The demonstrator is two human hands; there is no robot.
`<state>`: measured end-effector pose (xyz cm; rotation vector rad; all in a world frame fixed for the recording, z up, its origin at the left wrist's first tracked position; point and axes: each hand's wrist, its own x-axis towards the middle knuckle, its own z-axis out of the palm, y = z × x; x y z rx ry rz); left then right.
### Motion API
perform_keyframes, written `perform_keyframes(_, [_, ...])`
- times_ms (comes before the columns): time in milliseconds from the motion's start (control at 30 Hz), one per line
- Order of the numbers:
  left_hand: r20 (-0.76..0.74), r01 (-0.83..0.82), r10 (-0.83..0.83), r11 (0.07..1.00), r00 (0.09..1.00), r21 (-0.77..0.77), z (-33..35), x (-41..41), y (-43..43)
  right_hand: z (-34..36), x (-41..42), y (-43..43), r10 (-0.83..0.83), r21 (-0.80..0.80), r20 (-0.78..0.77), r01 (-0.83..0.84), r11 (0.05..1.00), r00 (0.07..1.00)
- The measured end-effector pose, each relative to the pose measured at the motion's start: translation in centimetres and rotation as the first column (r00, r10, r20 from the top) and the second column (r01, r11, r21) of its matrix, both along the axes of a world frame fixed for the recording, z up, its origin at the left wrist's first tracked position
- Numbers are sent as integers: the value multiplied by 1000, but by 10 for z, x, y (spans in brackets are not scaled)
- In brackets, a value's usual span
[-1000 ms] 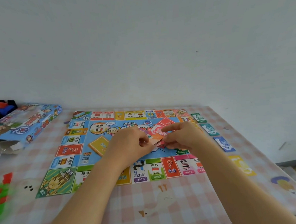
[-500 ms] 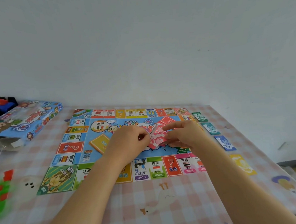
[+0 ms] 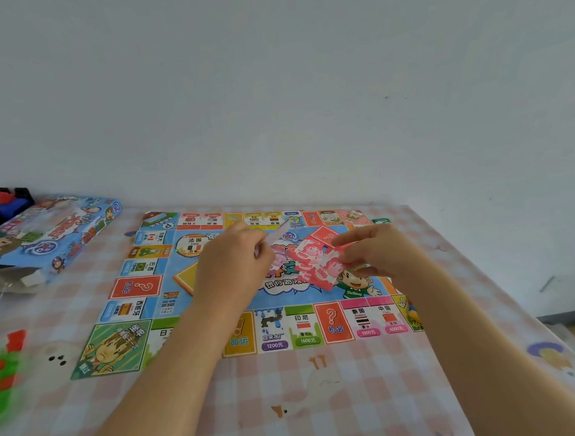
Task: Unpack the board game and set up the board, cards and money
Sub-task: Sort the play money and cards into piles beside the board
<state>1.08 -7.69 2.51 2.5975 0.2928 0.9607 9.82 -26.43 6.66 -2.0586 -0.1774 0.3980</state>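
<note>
Table (image 3: 326,402): left hand (image 3: 234,262), right hand (image 3: 380,252), banknotes (image 3: 320,266) mask board (image 3: 138,288).

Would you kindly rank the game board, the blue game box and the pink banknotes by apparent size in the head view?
1. game board, clearly largest.
2. blue game box, reaching the frame's left edge.
3. pink banknotes, pinched by the right hand.
</note>
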Motion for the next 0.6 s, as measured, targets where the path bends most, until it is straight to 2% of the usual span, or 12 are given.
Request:
perform_keyframes(67, [6,-9,9,998,1000,56,1,-1,0,-1,-1,4,57,-68,7,-57,996,998])
perform_keyframes(167, [-181,37,-15,992,983,119,-1,-1,-4,-1,-1,11,115,-162,38,-107,981,993])
perform_keyframes(233, [-268,49,-22,994,963,94,-2,-1,-5,1,-1,13,136,-180,56,-124,976,989])
perform_keyframes(333, [-182,71,-91,991,979,-115,0,-3,-6,5,-3,13,179,-131,94,-166,977,979])
perform_keyframes(400, [-91,131,-171,932,981,-337,3,-3,-6,9,-4,14,225,-66,119,-219,974,967])
perform_keyframes(467, [-79,196,-266,852,961,-485,5,-2,-7,14,-5,18,261,6,149,-265,964,954])
perform_keyframes(533, [-99,237,-347,796,933,-557,6,0,-9,18,-6,25,288,37,185,-300,953,940])
perform_keyframes(600, [-89,241,-361,766,928,-596,6,0,-10,19,-7,30,301,57,204,-318,946,932])
